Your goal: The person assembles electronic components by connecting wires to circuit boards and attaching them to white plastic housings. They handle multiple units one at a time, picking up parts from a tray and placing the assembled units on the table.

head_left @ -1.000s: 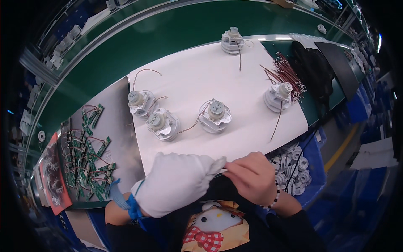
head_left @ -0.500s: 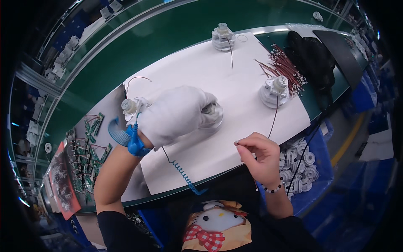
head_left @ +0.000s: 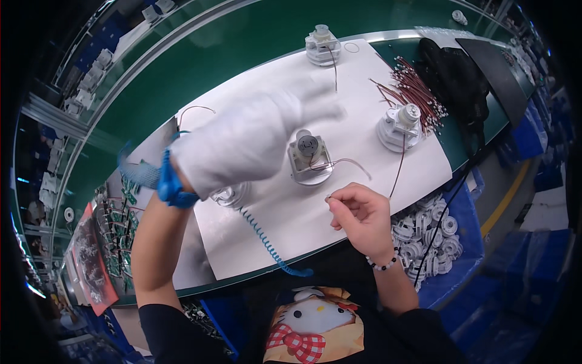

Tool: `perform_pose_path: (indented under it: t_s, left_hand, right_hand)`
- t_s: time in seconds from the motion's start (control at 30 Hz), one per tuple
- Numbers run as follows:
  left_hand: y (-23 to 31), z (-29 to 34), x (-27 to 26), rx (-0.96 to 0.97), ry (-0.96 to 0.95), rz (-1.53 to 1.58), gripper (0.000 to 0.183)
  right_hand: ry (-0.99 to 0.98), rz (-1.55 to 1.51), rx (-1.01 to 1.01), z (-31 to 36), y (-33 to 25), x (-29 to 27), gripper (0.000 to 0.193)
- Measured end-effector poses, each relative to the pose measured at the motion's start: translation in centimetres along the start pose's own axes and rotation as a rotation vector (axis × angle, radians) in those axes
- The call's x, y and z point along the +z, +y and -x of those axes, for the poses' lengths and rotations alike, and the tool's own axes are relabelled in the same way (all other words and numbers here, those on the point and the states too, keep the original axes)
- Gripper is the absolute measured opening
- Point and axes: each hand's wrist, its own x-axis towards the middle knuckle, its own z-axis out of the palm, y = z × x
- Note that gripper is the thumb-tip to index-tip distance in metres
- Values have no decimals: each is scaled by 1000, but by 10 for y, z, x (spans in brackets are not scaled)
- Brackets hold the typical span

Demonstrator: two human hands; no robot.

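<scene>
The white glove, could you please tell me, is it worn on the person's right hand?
No, the white glove covers the left hand, while the right hand is bare.

Before you a sheet [head_left: 236,236] on the worktop [head_left: 497,125], on it a central motor unit [head_left: 308,148], from there a second motor unit [head_left: 322,47] at twelve o'clock, a third motor unit [head_left: 400,128] between two and three, a wire bundle [head_left: 419,94] at two, parts [head_left: 431,246] in a bin [head_left: 476,239] at four, circuit boards [head_left: 117,233] between eight and nine
</scene>
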Motion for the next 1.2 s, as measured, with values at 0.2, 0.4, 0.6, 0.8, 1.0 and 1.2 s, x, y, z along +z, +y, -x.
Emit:
perform_pose_path:
  t_s: [0.2,0.4,0.6,0.8,1.0,1.2]
  left_hand:
    - [2,-1,8,-357,-342,252,21]
    - [15,-4,7,-424,-303,32,30]
    - [7,-8,12,-225,-65,148,48]
    - [9,-11,14,-405,-288,588,38]
    - [7,-6,17,-333,-245,488,32]
    - [8,-6,21,-335,-236,489,29]
  right_hand:
    - [4,-74,170,-3,0,15,11]
    - [172,-32,102,-14,9,12,12]
    - [248,71,21,-11,17,4,12]
    - [291,172,-58,-15,19,7,7]
    - [263,78,70,-15,10,7,7]
    - [272,135,58,-16,9,2,9]
